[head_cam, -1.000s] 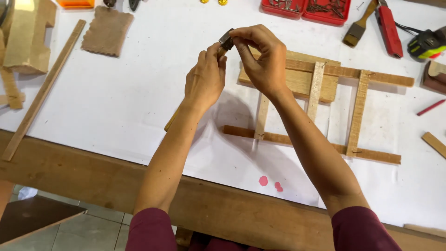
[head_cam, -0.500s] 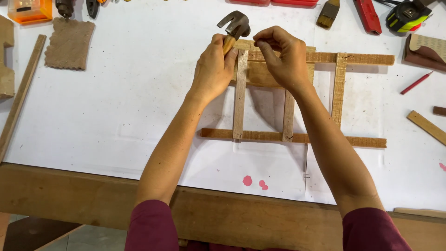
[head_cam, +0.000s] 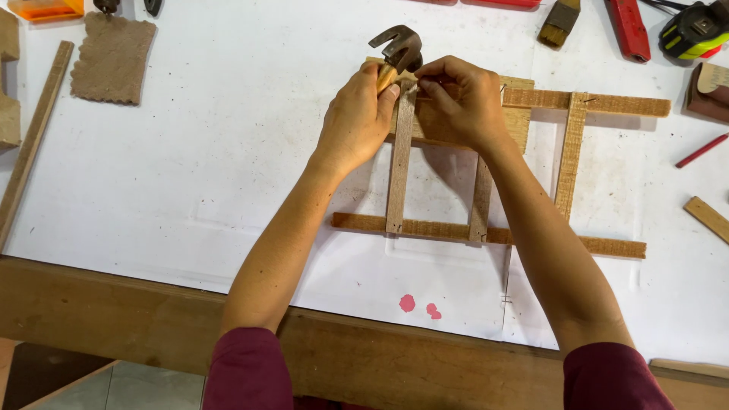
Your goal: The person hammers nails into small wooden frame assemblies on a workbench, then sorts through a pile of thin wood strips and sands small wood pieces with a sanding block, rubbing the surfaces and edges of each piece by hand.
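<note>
A flat wooden frame (head_cam: 486, 228) of thin slats lies on white paper: two long rails crossed by three upright slats. My left hand (head_cam: 357, 121) grips a small claw hammer (head_cam: 396, 47) close under its dark metal head, held at the top of the left upright slat. My right hand (head_cam: 463, 99) rests on the frame's top rail right beside it, fingertips pinched together at the joint; whatever they pinch is too small to see.
A brown sandpaper piece (head_cam: 112, 57) lies at back left, beside a long wooden strip (head_cam: 34, 140). A brush (head_cam: 558, 21), a red tool (head_cam: 629, 29), a tape measure (head_cam: 695, 30), a red pencil (head_cam: 700, 150) and a wood offcut (head_cam: 706, 218) sit at right. The wooden bench edge (head_cam: 137, 319) runs along the front.
Both hands have come down from above the frame onto its top rail. The hammer head now sits at the left upright's top joint.
</note>
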